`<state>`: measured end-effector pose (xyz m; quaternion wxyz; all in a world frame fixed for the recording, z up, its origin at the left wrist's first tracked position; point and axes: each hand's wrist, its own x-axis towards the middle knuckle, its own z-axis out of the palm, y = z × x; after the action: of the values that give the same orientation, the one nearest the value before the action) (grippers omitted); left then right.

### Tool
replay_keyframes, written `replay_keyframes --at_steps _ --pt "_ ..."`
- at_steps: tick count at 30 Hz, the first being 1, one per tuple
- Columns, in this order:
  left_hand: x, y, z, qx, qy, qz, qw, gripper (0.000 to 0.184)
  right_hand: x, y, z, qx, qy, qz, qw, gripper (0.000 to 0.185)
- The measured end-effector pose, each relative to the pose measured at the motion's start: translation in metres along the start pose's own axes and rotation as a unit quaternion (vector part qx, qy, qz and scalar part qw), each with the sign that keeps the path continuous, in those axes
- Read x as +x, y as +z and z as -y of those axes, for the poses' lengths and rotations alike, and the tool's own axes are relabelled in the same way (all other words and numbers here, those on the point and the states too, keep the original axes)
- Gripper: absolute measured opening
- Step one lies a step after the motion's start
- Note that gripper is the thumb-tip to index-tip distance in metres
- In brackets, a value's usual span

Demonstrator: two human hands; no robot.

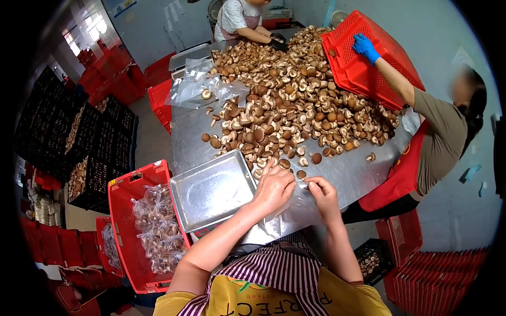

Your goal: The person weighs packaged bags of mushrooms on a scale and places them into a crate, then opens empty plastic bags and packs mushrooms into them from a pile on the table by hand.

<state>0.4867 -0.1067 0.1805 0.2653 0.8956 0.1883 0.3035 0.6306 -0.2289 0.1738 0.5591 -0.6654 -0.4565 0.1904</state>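
A clear plastic bag [293, 206] hangs between my two hands at the near edge of the metal table. My right hand [323, 197] pinches the bag's rim between thumb and fingers. My left hand [275, 185] is closed at the bag's other side, its fingers curled close to the nearest mushrooms; part of its grip is hidden. Just past my fingers, a large heap of brown-capped mushrooms [284, 100] covers much of the table. Left of my left hand lies a shallow metal tray [213, 189] with a bare, shiny bottom.
A red crate [122, 231] at my left holds several bagged mushrooms [158, 229]. Loose plastic bags [192, 89] lie at the table's left edge. On the right, a co-worker's blue-gloved hand [366, 48] tilts a red crate [392, 63]. Another person [240, 23] works at the far end.
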Motion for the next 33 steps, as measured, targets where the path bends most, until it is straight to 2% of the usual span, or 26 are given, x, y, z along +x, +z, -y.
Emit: replay_keyframes --at_steps 1,2,4,6,8,10,12,14,18,20,21,23,24,26,30,33 --pt "0.000 0.000 0.003 0.030 0.009 -0.003 1.000 0.008 0.000 -0.004 -0.005 0.133 0.093 0.024 0.986 0.014" --pt "-0.002 0.000 0.005 0.029 0.007 -0.003 1.000 0.008 -0.001 -0.007 -0.008 0.261 0.186 0.047 0.946 0.018" --pt "-0.002 -0.001 0.008 0.059 0.021 0.004 0.998 0.008 0.006 -0.016 0.009 0.235 0.168 0.050 0.956 0.023" --pt "-0.003 -0.002 0.008 0.059 0.026 0.008 0.998 0.008 0.012 -0.019 0.025 -0.025 0.029 0.033 0.999 0.028" --pt "-0.002 -0.001 0.008 0.058 0.032 0.014 0.998 0.008 0.017 -0.016 0.033 -0.069 0.014 0.041 0.997 0.033" --pt "0.000 0.000 0.008 0.055 0.059 0.009 0.997 0.008 0.022 -0.012 0.043 -0.217 -0.099 0.061 0.969 0.038" --pt "0.001 0.000 0.009 0.057 0.062 0.010 0.996 0.008 0.027 -0.010 0.044 -0.235 -0.104 0.060 0.965 0.034" --pt "0.001 -0.001 0.007 0.061 0.063 0.010 0.996 0.007 0.030 -0.009 0.038 -0.282 -0.108 0.103 0.948 0.025" --pt "0.002 -0.002 0.005 0.069 0.070 0.007 0.995 0.007 0.029 -0.001 0.024 -0.279 -0.090 0.109 0.950 0.015" --pt "0.001 -0.001 0.005 0.071 0.073 0.005 0.995 0.006 0.026 0.004 0.000 -0.070 0.073 0.108 0.989 0.010" --pt "0.000 0.000 0.005 0.081 0.088 0.021 0.993 0.007 0.029 0.003 -0.011 -0.069 0.074 0.108 0.989 0.010" --pt "-0.003 0.002 0.005 0.090 0.103 0.036 0.990 0.007 0.038 -0.012 -0.033 0.068 0.267 -0.041 0.960 0.015" --pt "-0.007 0.001 0.007 0.087 0.092 0.035 0.991 0.008 0.040 -0.022 -0.036 0.124 0.259 -0.015 0.958 0.016" --pt "-0.012 0.001 0.011 0.083 0.082 0.039 0.992 0.009 0.037 -0.029 -0.043 0.137 0.258 0.000 0.957 0.017" --pt "-0.007 0.005 0.011 0.072 0.051 0.007 0.996 0.008 0.032 -0.026 -0.024 0.135 0.221 -0.043 0.965 0.020" --pt "-0.002 0.007 0.010 -0.007 -0.057 -0.058 0.997 0.011 0.021 -0.026 -0.004 0.155 0.173 -0.099 0.968 0.020"
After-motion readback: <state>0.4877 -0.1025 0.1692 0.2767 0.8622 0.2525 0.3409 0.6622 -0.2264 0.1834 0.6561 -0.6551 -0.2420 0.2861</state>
